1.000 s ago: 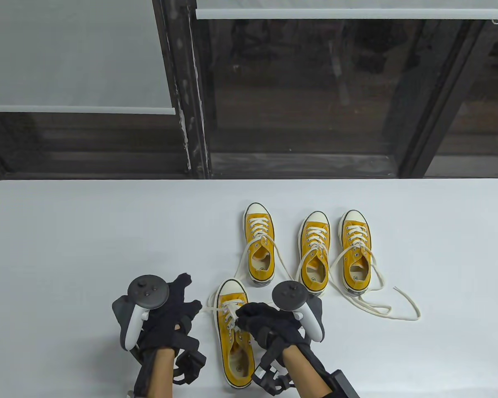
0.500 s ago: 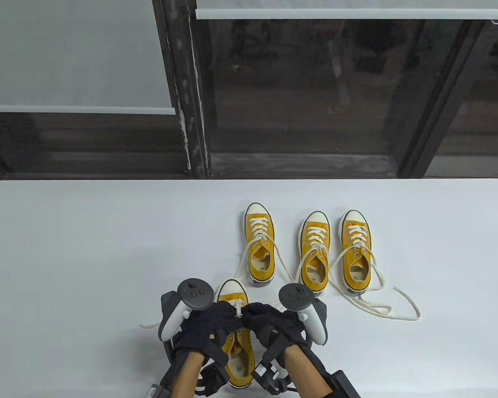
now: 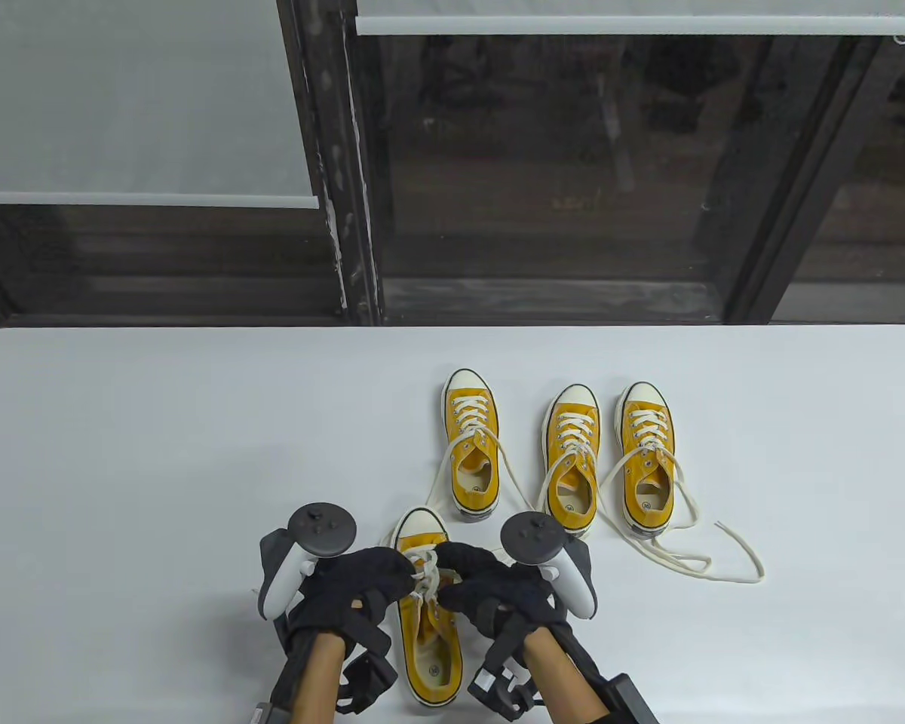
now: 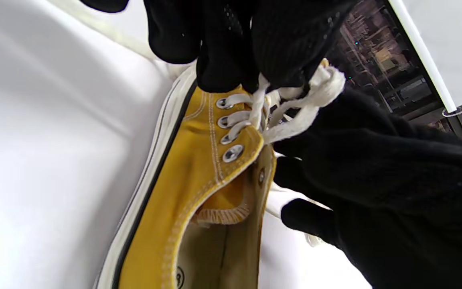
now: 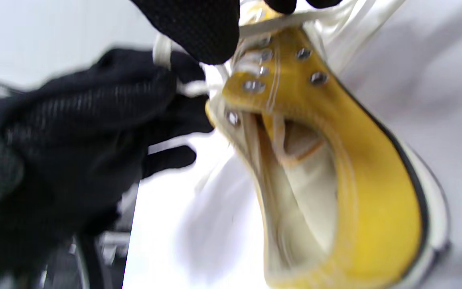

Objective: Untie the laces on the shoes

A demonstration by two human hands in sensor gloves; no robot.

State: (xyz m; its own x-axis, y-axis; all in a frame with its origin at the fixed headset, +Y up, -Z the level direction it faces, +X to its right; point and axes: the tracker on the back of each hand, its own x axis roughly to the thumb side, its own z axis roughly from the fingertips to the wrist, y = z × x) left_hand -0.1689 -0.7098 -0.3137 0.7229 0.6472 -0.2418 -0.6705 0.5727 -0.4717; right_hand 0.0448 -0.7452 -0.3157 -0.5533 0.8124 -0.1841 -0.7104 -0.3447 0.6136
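A yellow canvas shoe (image 3: 427, 630) with white laces (image 3: 424, 571) lies nearest me, toe pointing away. My left hand (image 3: 401, 579) and right hand (image 3: 449, 575) meet over its laces. In the left wrist view my left fingers (image 4: 231, 60) pinch the white laces (image 4: 291, 108) just above the eyelets of the shoe (image 4: 199, 200), and the right hand (image 4: 375, 168) holds the other side. The right wrist view is blurred: it shows my right fingertips (image 5: 203, 32) above the shoe (image 5: 355, 180), a lace (image 5: 162, 52) and the left hand (image 5: 74, 132).
Three more yellow shoes (image 3: 472, 445) (image 3: 572, 460) (image 3: 647, 460) stand in a row farther back on the white table (image 3: 121, 452), toes away. Their loose laces (image 3: 694, 562) trail over the table toward the right. Dark windows lie beyond the far edge.
My left hand came from the left of the shoe onto its laces beside the right hand. Since then both hands have drawn slightly apart, and the laces show between them.
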